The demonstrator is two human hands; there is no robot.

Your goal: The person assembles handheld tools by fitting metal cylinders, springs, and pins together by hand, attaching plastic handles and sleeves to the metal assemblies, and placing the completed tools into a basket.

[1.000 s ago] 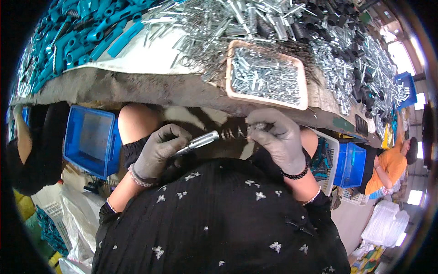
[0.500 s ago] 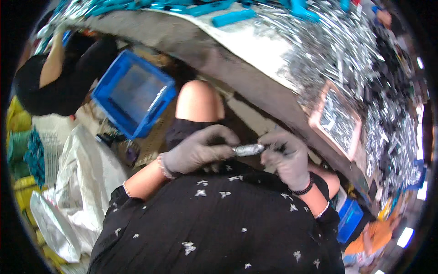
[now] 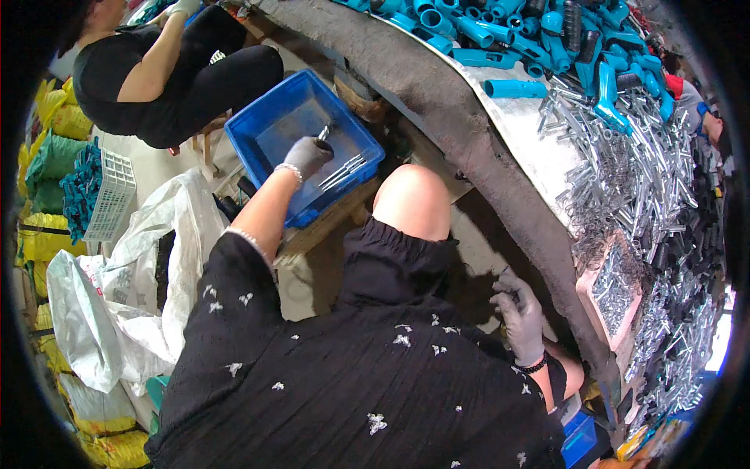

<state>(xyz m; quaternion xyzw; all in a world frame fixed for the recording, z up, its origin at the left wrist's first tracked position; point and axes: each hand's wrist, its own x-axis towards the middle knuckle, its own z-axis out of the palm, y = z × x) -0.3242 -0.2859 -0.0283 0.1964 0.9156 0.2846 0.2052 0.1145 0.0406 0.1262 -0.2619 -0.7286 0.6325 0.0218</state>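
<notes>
Head view: a seated worker in a black top [image 3: 351,375] w/ small pale motifs has the gloved L hand [image 3: 308,159] over a blue bin [image 3: 269,105], fingers closed on a shiny metal pc. [image 3: 323,133], one end poking out past the glove inside the bin's rim. Several slim metal rods [image 3: 342,173] lie roughly parallel on the bin floor, just beside that hand. Gloved R hand [image 3: 522,316] is well apart, out by the edge of the workbench [image 3: 469,105], fingers partly curled; can't tell from here if it grips anything. Dark bracelet on R wrist, pale one on L; a bare knee [image 3: 412,203] shows btwn the two hands. Up on the bench, teal plastic parts [image 3: 508,39] sit heaped at the far end, w/ loose metal tubes [image 3: 633,172] strewn next to them & a pale pink tray [image 3: 591,313] of small metal pcs. nearer the R hand. Upper L, a co-worker [image 3: 156,70] in black sits beyond the bin. Lower down that side: a white sack [image 3: 156,273], a white crate [image 3: 113,195] next to more teal pcs., & yellow bundles [image 3: 70,125] near the edge of view.
</notes>
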